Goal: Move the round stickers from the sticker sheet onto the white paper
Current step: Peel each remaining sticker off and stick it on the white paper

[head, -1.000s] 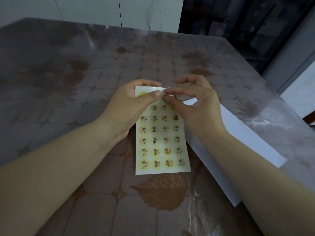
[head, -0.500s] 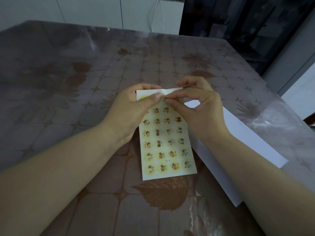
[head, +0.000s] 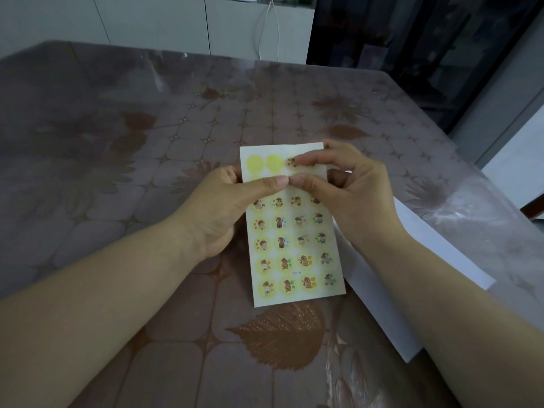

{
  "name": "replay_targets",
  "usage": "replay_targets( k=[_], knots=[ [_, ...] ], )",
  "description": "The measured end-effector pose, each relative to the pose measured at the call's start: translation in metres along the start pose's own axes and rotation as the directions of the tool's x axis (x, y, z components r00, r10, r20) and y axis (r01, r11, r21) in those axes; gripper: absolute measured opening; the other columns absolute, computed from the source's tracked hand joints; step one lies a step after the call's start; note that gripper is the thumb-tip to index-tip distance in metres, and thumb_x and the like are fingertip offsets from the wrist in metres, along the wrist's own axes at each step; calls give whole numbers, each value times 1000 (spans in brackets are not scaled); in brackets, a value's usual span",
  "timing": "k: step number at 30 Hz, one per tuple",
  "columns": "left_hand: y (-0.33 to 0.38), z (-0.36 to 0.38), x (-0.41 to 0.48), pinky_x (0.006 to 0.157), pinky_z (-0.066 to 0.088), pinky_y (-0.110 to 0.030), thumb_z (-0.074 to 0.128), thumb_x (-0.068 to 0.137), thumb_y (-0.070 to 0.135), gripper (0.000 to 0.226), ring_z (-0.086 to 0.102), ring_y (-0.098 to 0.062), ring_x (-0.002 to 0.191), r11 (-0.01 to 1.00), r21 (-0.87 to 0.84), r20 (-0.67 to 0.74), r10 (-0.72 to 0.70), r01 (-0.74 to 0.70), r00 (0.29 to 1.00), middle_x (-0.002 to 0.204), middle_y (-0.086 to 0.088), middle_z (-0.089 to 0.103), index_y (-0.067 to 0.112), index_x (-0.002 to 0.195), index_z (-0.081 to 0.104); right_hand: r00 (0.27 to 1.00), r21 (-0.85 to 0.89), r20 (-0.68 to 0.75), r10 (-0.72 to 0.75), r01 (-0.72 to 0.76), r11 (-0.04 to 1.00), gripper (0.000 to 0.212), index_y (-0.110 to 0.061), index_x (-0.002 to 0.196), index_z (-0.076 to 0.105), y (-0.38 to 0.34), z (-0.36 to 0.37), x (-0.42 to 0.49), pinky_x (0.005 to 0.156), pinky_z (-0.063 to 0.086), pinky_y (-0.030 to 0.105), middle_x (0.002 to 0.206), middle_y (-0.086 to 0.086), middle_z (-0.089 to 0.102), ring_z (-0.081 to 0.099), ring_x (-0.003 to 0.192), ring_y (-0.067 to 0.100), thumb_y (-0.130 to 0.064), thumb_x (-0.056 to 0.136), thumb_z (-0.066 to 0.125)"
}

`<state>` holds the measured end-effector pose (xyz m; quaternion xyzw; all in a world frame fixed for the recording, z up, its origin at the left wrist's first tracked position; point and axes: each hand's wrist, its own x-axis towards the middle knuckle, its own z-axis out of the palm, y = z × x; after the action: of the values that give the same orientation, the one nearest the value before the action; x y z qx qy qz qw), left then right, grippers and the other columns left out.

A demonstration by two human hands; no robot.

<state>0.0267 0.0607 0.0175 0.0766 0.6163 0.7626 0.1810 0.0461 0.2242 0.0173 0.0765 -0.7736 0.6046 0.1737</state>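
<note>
Here the sticker sheet (head: 297,248), pinched at its left edge by the left hand (head: 232,207), runs lengthwise away from the person, and the right hand (head: 347,187), the nearer, has closed fingertips (head: 300,161) on a top-row round sticker (head: 292,162), with the white paper (head: 412,254) just behind that hand.

The sheet (head: 294,231) has flattened out: a second ago its top edge was curled over under the fingers, and now the whole top row shows, with two bare yellow circles (head: 264,164) at its left. The left hand (head: 217,207) has slid down, its thumb now pressing below that row. The right hand (head: 344,187) has opened its pinch, its forefinger now lying across the third sticker (head: 291,161) of the top row.
</note>
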Motion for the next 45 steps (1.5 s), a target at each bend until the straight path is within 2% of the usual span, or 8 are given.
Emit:
replay_targets(
  k=[5, 10, 14, 24, 30, 37, 40, 45],
  knots=[
    [-1, 0, -1, 72, 57, -27, 67, 75, 14, 22, 72, -19, 86, 996, 74, 10, 57, -58, 998, 93, -5, 75, 10, 96, 70, 982, -356, -59, -179, 147, 923, 17, -41, 85, 66, 0, 2, -1, 90, 36, 4, 125, -14, 42, 41, 111, -9, -32, 74, 76],
    [-2, 1, -2, 69, 58, -27, 63, 82, 4, 13, 72, -19, 82, 988, 104, 11, 110, -111, 994, 88, -4, 75, 12, 91, 70, 958, -452, -98, -268, 197, 870, 13, -38, 87, 70, 3, 6, -5, 98, 41, 39, 122, -17, 42, 42, 116, 12, -37, 75, 74],
    [-2, -1, -1, 75, 57, -33, 66, 75, 12, 21, 71, -25, 89, 989, 65, 34, 129, -131, 991, 95, -10, 74, 8, 95, 70, 927, -525, -105, -360, 256, 812, 17, -33, 90, 73, 5, 7, -4, 100, 34, 54, 120, -15, 46, 32, 112, -1, -43, 77, 68],
    [-1, 1, -4, 82, 57, -37, 68, 71, 23, 27, 71, -23, 91, 943, 231, -5, 248, -240, 969, 96, -9, 74, 11, 95, 70, 888, -609, -11, -460, 359, 707, 17, -27, 87, 75, 1, 7, -1, 112, 8, 36, 115, -2, 61, 44, 114, 20, -38, 82, 63],
    [0, 4, -7, 72, 58, -30, 66, 72, 22, 22, 72, -21, 83, 949, 226, -5, 227, -221, 974, 88, -8, 75, 9, 89, 71, 843, -659, -3, -538, 403, 635, 11, -23, 80, 76, -1, 8, -2, 111, 10, 42, 113, 3, 62, 51, 110, 27, -29, 80, 68],
    [1, 7, -9, 74, 59, -35, 69, 74, 21, 23, 72, -23, 84, 958, 230, -45, 187, -172, 981, 91, -8, 75, 8, 93, 71, 941, -539, -91, -327, 229, 811, 5, -38, 76, 70, -2, 5, -1, 113, 2, 26, 114, -18, 52, 45, 116, 11, -38, 77, 65],
    [1, 5, -7, 73, 59, -34, 67, 82, 9, 13, 73, -20, 82, 962, 249, -107, 138, -108, 985, 90, -6, 75, 6, 95, 69, 983, -406, -106, -147, 92, 909, 17, -47, 72, 63, -6, 1, -3, 106, 26, 28, 106, -27, 52, 43, 113, 2, -32, 79, 70],
    [1, -1, -3, 72, 58, -36, 69, 82, 4, 19, 73, -17, 81, 956, 285, -159, 118, -69, 980, 88, 1, 75, 16, 96, 66, 992, -132, -111, 68, -82, 988, 9, -26, 75, 72, -9, -10, 3, 75, 41, 8, 97, -9, 63, 58, 87, -1, -19, 80, 71]
  ],
)
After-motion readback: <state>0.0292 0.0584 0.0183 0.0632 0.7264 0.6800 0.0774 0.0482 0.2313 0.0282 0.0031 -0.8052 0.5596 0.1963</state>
